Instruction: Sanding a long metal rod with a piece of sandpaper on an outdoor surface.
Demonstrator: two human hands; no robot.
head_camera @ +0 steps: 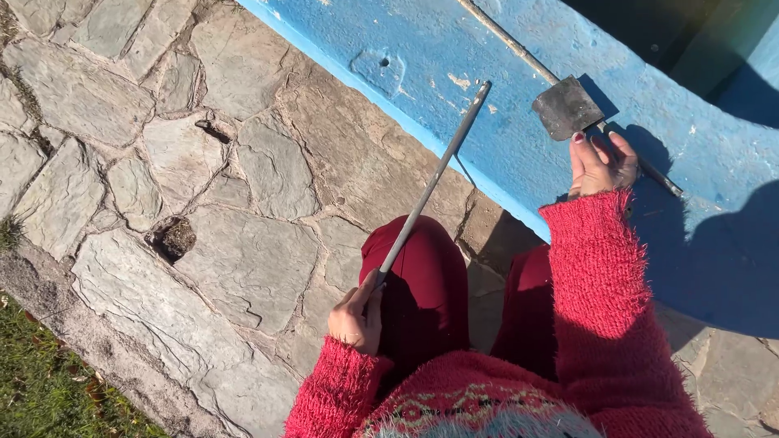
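At the lower middle of the frame, the left hand [355, 318] has its fingers [372, 294] closed round the end of a long metal file [434, 178], which slants up to rest its tip on the blue-painted ledge [454, 57]. To the right, the right hand [599, 165] presses down on the shaft just below a dark flat hoe blade [566, 108] lying on that ledge, fingers curled over it. Red knitted sleeves [596, 276] run back to dark-red trousered knees [426, 276] above the stone paving [243, 203].
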